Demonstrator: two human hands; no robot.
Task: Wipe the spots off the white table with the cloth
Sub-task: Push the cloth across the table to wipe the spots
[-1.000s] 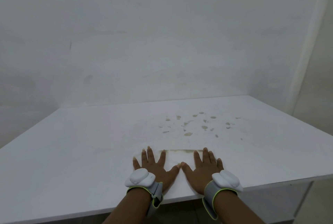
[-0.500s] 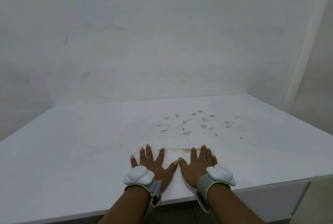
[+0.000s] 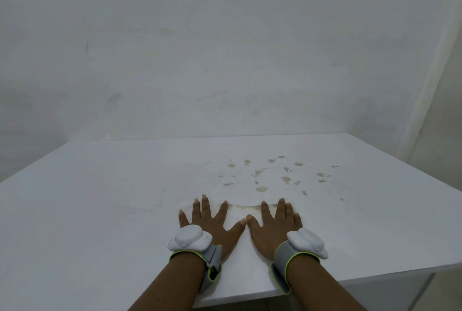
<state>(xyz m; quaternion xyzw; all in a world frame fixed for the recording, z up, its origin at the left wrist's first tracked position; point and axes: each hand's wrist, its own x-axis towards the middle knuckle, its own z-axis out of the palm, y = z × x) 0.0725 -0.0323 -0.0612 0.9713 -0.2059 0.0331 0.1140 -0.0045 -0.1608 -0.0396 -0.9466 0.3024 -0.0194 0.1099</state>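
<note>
White cloth (image 3: 237,214) flat beneath both spread hands, spots (image 3: 275,175) just beyond.

A plain whitish wall (image 3: 225,48) fills the view from 9 through 12 o'clock to 2, lit dimly and evenly. It carries a short dark scratch (image 3: 86,45) toward 10 o'clock and a faint grey smudge (image 3: 115,97) below that. At 2 to 3 o'clock a paler vertical strip (image 3: 435,65) marks the corner with a side wall (image 3: 450,135).
</note>
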